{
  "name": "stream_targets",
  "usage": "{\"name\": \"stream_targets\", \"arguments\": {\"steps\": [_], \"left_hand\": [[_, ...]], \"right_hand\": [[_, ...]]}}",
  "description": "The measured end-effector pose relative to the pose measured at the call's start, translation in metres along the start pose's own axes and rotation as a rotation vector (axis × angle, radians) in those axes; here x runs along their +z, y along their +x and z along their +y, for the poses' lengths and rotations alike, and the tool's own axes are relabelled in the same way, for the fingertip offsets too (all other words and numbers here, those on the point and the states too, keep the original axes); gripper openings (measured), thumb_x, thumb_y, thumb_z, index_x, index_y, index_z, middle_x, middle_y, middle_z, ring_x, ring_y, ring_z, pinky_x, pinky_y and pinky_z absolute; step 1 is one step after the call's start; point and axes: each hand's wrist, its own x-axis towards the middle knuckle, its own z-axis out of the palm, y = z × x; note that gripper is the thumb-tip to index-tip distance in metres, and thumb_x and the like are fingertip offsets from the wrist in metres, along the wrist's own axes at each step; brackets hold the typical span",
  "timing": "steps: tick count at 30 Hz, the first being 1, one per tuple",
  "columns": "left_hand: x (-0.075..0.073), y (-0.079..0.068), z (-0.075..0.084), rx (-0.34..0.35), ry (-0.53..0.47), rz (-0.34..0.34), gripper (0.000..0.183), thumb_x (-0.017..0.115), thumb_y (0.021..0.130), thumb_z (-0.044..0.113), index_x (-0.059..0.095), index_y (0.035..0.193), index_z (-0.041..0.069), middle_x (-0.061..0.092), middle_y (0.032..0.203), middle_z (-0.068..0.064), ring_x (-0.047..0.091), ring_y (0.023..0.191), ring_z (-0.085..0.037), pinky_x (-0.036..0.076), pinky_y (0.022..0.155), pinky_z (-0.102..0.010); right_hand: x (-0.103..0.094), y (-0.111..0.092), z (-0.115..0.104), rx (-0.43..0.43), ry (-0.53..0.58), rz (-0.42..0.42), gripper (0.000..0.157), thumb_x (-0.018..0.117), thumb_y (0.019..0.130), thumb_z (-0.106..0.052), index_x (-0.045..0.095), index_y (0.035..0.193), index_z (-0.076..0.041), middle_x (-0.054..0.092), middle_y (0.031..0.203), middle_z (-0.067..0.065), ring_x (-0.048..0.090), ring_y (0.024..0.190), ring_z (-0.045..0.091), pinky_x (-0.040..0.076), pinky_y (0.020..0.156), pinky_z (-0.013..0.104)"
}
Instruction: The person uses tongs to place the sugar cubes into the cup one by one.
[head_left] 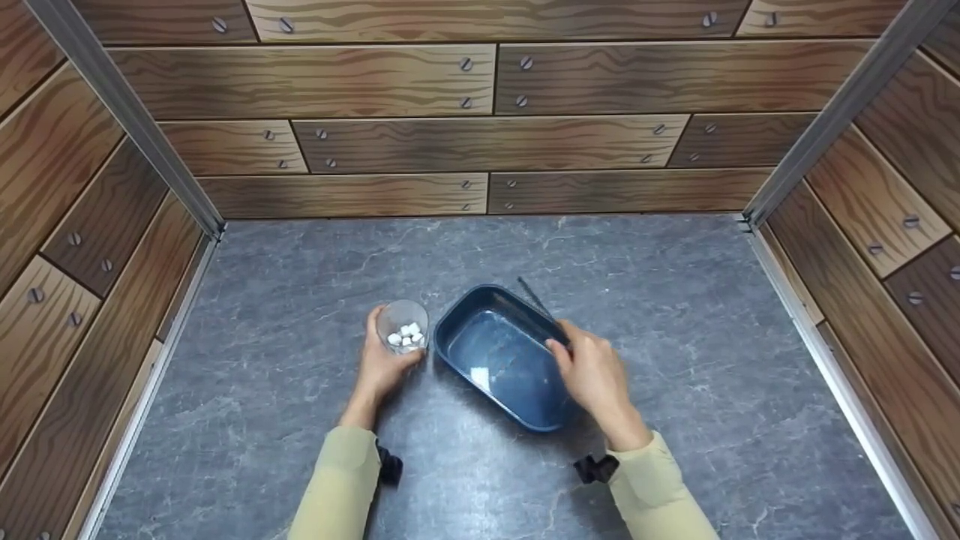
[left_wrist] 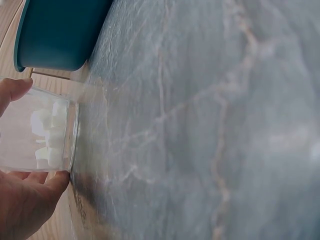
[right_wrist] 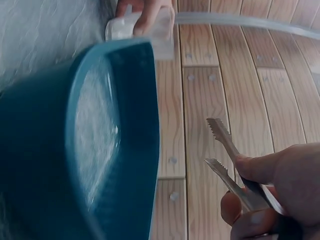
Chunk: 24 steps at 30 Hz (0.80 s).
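My left hand (head_left: 380,367) holds a clear glass (head_left: 405,307) around its side, with the thumb on the near right and fingers on the left. Several small white cubes (head_left: 406,334) lie in the bottom of the glass. Its base (left_wrist: 72,137) is at or very near the tabletop. Immediately right of it, a blue rectangular tub (head_left: 495,341) sits at an angle, with no cubes visible inside. Above the tub's right rim, my right hand (head_left: 598,371) grips metal tongs (right_wrist: 229,146). Their serrated tips are apart with nothing between them, pointing away from me in the head view.
A grey marbled tabletop (head_left: 300,300) spreads around the things. A wood-patterned wall (head_left: 480,142) closes off the back, and similar panels with metal edge strips (head_left: 847,405) stand along both sides.
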Motion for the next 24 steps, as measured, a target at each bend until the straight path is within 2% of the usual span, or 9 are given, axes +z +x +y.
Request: {"name": "stream_targets", "arguments": {"steps": [9,18,24], "left_hand": [[-0.001,-0.001,0.001,-0.001,0.003,-0.011,0.103,0.087,0.059,0.004,0.032,0.145,0.01,0.048,0.135,-0.03,0.048,0.121,-0.043,0.039,0.101,-0.052],[-0.001,-0.001,0.001,-0.004,0.02,-0.001,0.101,0.087,0.059,0.005,0.034,0.144,0.013,0.05,0.134,-0.029,0.049,0.12,-0.042,0.04,0.1,-0.052],[-0.001,-0.001,0.0,0.002,0.017,-0.002,0.101,0.087,0.058,0.005,0.034,0.144,0.013,0.049,0.134,-0.029,0.049,0.12,-0.043,0.04,0.1,-0.052]], "right_hand": [[-0.01,-0.005,0.041,0.183,-0.03,-0.022,0.041,0.062,0.097,-0.026,0.06,0.13,-0.003,0.068,0.085,0.014,0.063,0.07,0.035,0.05,0.059,0.052],[-0.007,-0.014,0.076,0.375,-0.047,-0.098,0.046,0.057,0.099,-0.026,0.054,0.134,0.002,0.067,0.102,0.026,0.065,0.08,0.043,0.05,0.063,0.056],[-0.001,-0.022,0.095,0.457,-0.074,-0.136,0.042,0.057,0.099,-0.026,0.056,0.13,0.001,0.065,0.11,0.028,0.063,0.088,0.048,0.049,0.065,0.058]]}}
